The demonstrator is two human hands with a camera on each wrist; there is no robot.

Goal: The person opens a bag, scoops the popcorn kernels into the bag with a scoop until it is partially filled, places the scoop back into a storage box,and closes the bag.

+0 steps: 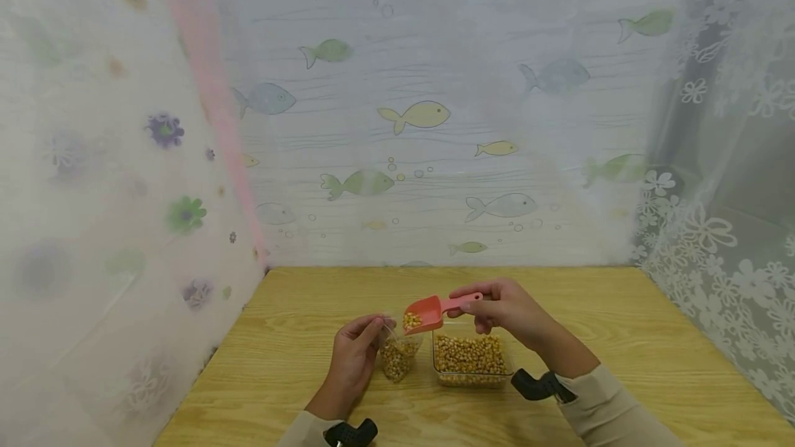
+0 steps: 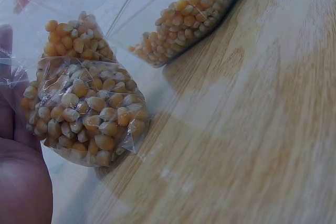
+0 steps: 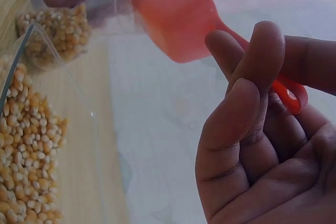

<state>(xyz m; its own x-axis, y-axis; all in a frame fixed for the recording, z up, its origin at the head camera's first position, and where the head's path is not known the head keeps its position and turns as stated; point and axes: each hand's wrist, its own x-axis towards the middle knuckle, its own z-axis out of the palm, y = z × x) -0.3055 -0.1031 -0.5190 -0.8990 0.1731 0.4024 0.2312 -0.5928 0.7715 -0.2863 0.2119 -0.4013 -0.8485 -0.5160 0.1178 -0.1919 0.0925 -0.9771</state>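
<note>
My left hand pinches the top of a clear plastic bag that is partly filled with corn kernels. In my right hand is a red scoop, gripped by its handle, with some kernels lying at its front. The scoop's lip is tilted toward the bag's mouth and overlaps it in the head view. Just below the scoop, to the right of the bag, stands a clear rectangular container holding many more corn kernels.
The wooden table runs back to a curtain printed with fish. Flower-patterned sheets hang along the left and right sides. A black wrist mount on the right sleeve sits close to the container's right edge.
</note>
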